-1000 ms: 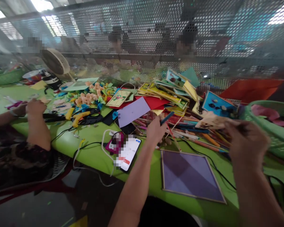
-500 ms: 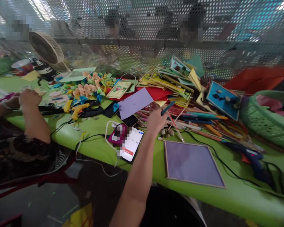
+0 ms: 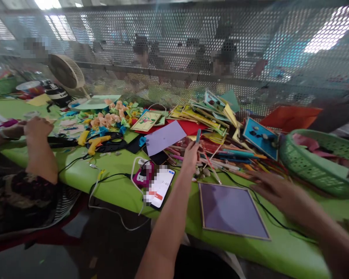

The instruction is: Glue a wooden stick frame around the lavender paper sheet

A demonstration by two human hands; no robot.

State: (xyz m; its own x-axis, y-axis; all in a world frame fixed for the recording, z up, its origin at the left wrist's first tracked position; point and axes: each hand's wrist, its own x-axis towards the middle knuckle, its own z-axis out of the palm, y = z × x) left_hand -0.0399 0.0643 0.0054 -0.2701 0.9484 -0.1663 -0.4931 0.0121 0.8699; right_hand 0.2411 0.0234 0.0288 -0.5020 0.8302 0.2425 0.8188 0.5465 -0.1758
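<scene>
My left hand [image 3: 191, 155] is closed round a slim teal-blue pen-like stick [image 3: 198, 136] that points up over the pile of coloured sticks. Its exact kind is unclear. At the right, my right hand [image 3: 275, 192] is somewhat blurred, its fingers stretched to the left above a black cord. It appears to hold nothing. Between my forearms lies a purple panel [image 3: 232, 211] with a thin wooden frame, flat on the green table. Small stones [image 3: 203, 171] lie just beyond the panel, beside a thin red-and-white stick [image 3: 211, 166].
A lit phone [image 3: 162, 190] lies left of my left forearm. Behind it are a purple sheet [image 3: 165, 137], paper flowers [image 3: 106, 120] and stacked cards [image 3: 196, 116]. A green basket [image 3: 311, 170] stands at right. At left, another person's hands [image 3: 37, 128] work near a yellow-handled tool [image 3: 97, 143].
My right hand has come in from the right, over where a dark blue glue gun lay. My left hand still holds the stick, now more upright. The view has tilted and shifted.
</scene>
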